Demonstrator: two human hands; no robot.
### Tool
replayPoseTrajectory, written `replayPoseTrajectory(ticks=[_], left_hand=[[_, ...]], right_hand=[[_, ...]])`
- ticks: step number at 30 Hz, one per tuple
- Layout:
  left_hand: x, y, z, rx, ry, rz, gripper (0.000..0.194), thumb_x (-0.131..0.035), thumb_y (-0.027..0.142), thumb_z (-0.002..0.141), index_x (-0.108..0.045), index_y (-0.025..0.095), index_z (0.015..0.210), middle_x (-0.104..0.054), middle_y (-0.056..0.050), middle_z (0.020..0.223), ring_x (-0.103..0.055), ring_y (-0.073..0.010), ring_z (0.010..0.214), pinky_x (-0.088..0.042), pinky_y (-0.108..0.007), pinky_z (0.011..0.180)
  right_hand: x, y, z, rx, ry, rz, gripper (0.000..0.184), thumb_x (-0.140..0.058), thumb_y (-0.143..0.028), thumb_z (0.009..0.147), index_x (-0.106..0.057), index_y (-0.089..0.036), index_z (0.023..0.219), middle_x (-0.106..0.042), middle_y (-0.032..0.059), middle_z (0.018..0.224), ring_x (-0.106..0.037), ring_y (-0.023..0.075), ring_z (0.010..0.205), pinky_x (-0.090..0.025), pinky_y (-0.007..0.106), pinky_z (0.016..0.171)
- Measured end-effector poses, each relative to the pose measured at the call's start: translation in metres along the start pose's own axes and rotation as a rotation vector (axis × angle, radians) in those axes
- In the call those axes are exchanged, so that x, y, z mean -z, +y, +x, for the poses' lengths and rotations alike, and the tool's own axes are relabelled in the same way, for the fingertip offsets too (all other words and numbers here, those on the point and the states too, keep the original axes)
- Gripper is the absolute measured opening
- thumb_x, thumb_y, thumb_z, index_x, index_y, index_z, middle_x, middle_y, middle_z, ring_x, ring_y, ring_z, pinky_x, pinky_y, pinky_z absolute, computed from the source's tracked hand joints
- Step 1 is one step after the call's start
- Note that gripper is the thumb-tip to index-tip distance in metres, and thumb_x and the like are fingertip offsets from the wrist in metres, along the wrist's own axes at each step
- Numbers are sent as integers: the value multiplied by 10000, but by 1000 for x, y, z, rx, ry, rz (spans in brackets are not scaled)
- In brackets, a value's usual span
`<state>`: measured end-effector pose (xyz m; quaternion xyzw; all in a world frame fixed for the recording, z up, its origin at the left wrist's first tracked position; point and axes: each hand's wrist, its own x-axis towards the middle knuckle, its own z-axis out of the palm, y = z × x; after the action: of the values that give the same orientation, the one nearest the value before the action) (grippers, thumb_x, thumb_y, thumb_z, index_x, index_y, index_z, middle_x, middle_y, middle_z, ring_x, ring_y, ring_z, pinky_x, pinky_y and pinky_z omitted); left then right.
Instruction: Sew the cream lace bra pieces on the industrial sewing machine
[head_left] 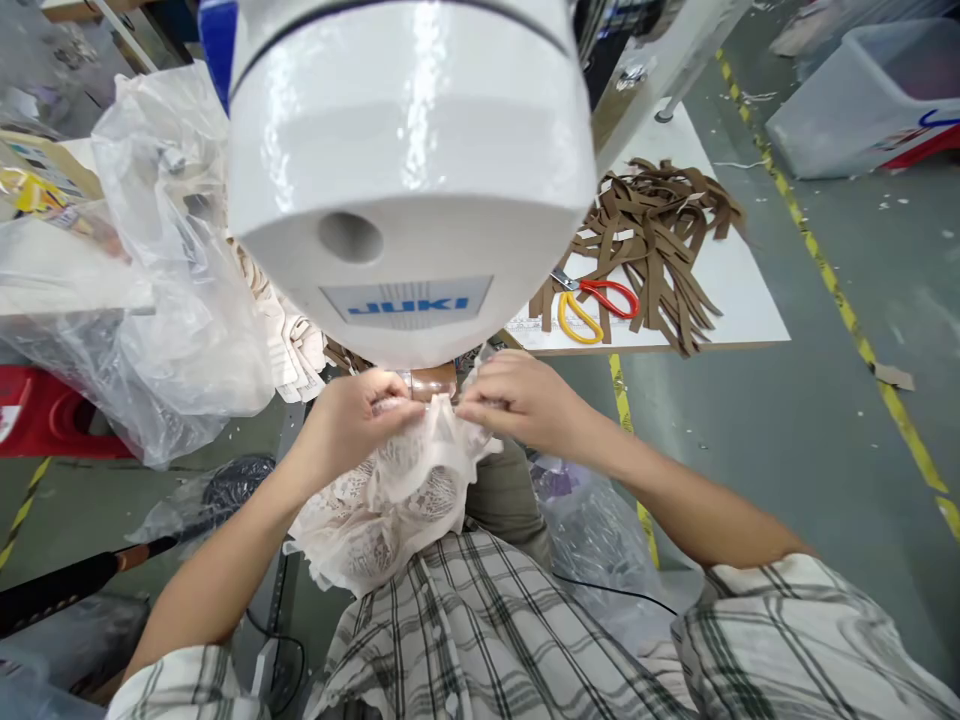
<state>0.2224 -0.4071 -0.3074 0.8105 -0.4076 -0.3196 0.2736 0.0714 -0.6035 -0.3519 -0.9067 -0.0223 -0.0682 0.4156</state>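
Observation:
Just below the head of a white JUKI sewing machine (409,150), a pale pink lace garment (427,485) with rounded, cup-like parts hangs over my lap. My left hand (360,415) pinches its upper edge on the left, fingers curled. On the other side my right hand (521,395) grips the same edge, thumb and fingers pressed together. Between the two hands the cloth rises in a small fold. Behind it shows a brown rounded machine part (433,382). The machine head hides the needle area.
Brown fabric strips (652,240) lie piled on a white tabletop (750,310) at right, with red-and-yellow-handled scissors (596,300) by them. Clear plastic bags (187,270) and cream fabric pieces (289,340) crowd the left. A translucent bin (855,110) stands on the floor, far right.

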Motion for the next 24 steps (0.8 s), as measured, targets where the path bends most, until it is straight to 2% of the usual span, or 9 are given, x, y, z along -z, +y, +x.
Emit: replayPoseTrajectory(ticks=[3,5,8,11,18,24], left_hand=[[6,-6,17,15,136,9,418,-657,470,853,-507,184,588,-370,52,507,-296,-79,458,-207,-243,459],[6,-12,25,-29,224,7,365,-687,413,817,-501,195,590,-357,48,504,-345,-101,490,-258,-245,482],[2,-19,34,-115,319,-27,199,-707,303,769,-558,204,681,-445,24,558,-491,-153,604,-380,-259,561],[1,-26,39,-153,377,-58,150,-704,230,740,-557,210,720,-449,11,586,-548,-183,678,-434,-277,602],[3,-33,42,-189,370,-62,223,-715,212,730,-495,225,697,-422,11,595,-566,-189,689,-455,-285,571],[8,-23,42,-218,318,-39,228,-704,302,784,-496,230,724,-519,-1,656,-588,-193,717,-494,-298,615]], right_hand=[[1,8,19,-170,19,145,294,-664,-383,911,-700,-169,713,-660,2,686,-570,134,674,-369,272,674],[4,10,27,-251,19,248,281,-702,-394,867,-710,-166,704,-670,1,687,-583,138,673,-378,260,644],[8,13,33,-292,48,312,275,-729,-425,825,-734,-170,722,-687,9,701,-611,163,704,-412,263,638],[9,20,36,-304,64,311,296,-753,-465,799,-743,-178,727,-680,14,686,-622,182,701,-448,280,643],[6,33,40,-242,59,315,263,-794,-447,786,-732,-196,735,-690,20,706,-666,220,803,-517,336,800],[7,35,41,-247,61,308,271,-784,-453,786,-720,-192,746,-712,33,765,-674,238,840,-526,365,838]])
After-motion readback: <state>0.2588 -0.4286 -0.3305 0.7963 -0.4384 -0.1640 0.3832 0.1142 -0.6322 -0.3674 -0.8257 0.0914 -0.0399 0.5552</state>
